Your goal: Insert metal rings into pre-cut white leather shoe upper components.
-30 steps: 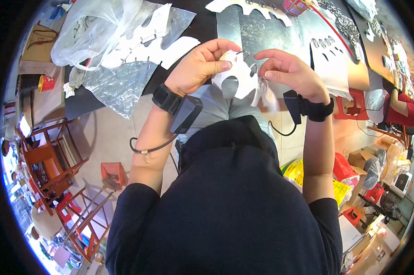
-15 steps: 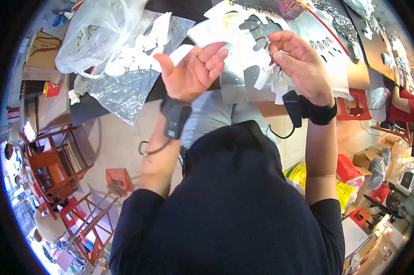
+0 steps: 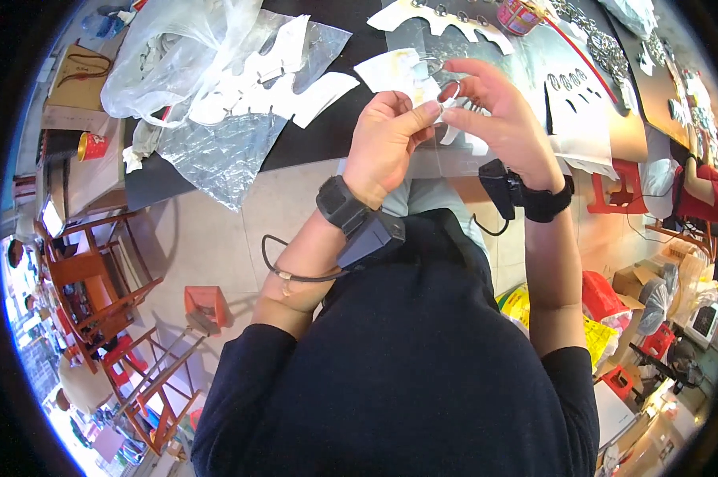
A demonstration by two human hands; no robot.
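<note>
Pinching left grip (image 3: 385, 137), seemingly on cutout (image 3: 388, 72)

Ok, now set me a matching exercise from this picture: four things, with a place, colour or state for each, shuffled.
1. Left hand
2. Metal chains
3. Translucent plastic bag
4. Round tub

A. on the left of the black table
B. pinkish red
C. near the right hand, at a white piece
D. silvery, heaped

Pairs: 1-C, 2-D, 3-A, 4-B

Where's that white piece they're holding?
In the head view, the white piece is at top centre, held by the left hand and right hand, over the dark table.
</note>
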